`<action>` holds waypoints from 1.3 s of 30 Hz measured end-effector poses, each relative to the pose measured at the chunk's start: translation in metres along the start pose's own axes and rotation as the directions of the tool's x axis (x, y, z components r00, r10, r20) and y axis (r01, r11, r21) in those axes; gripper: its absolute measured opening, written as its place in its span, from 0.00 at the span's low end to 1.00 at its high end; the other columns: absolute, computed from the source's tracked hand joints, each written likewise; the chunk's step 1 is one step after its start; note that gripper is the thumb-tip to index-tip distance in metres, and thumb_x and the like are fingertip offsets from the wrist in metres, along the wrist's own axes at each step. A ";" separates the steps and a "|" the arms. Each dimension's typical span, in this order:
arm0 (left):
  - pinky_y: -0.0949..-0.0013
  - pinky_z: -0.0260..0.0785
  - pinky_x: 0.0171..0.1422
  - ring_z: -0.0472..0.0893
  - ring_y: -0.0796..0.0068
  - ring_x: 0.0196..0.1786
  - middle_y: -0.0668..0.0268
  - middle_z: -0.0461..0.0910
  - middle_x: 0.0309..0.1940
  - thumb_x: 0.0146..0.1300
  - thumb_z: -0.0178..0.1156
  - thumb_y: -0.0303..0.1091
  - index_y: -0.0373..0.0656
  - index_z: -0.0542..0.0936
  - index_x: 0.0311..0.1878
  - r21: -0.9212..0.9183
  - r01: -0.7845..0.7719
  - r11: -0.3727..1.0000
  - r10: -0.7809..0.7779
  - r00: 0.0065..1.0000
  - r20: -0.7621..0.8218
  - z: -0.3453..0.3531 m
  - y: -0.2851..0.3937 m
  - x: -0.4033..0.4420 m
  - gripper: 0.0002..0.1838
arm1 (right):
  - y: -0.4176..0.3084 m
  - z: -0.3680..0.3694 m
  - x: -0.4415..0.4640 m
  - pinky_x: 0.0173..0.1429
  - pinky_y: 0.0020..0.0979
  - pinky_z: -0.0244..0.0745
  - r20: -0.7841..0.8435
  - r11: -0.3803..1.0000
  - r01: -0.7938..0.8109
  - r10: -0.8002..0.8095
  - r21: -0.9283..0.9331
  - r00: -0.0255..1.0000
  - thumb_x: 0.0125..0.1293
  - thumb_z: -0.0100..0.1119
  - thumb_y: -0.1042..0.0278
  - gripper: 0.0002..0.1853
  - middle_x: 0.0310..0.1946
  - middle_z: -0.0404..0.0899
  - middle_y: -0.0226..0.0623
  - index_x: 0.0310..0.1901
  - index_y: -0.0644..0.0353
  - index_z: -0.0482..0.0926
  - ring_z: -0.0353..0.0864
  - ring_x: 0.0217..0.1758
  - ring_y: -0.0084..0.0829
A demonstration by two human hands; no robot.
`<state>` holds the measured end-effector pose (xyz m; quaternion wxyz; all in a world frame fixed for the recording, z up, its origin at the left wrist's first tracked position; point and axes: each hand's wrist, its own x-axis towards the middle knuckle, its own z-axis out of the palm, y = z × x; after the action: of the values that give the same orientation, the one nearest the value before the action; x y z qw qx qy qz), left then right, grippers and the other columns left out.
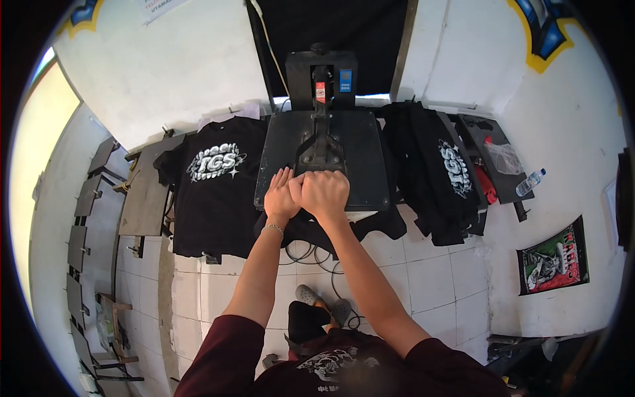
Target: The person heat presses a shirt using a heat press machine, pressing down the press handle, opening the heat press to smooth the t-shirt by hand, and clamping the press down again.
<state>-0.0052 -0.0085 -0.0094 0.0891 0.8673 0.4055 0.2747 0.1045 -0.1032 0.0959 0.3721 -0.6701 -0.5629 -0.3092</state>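
A black heat press (366, 159) stands in front of me, its wide platen lowered. My right hand (322, 192) is a closed fist at the front end of the press's lever, around the handle, which the fingers hide. Against it on the left lies my left hand (280, 193), fingers stretched forward and palm down over the handle area. Black fabric (380, 226) hangs out below the platen's front edge. Left of the press, a black T-shirt (215, 212) with a white "TGS" print lies flat. Another black T-shirt (423, 165) with the same print lies on the right.
A blue control box (345, 81) sits on the press. On the right board are a clear plastic bag (504, 159) and a water bottle (530, 182). Dark boards (145, 192) line the left side. A cable (334, 284) runs over the tiled floor near my feet.
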 end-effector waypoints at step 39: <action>0.53 0.62 0.82 0.75 0.50 0.74 0.47 0.80 0.67 0.69 0.56 0.47 0.32 0.80 0.65 0.046 -0.081 0.996 0.086 0.991 -0.106 0.010 -0.007 -0.002 0.31 | -0.002 0.000 -0.002 0.29 0.36 0.72 -0.029 1.000 -0.012 0.012 -0.008 0.999 0.56 0.59 0.61 0.16 0.11 0.79 0.36 0.13 0.54 0.81 0.79 0.15 0.34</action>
<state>-0.0050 -0.0047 -0.0206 0.0374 0.8691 0.3787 0.3160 0.1025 -0.1042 0.0949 0.3794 -0.6705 -0.5520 -0.3190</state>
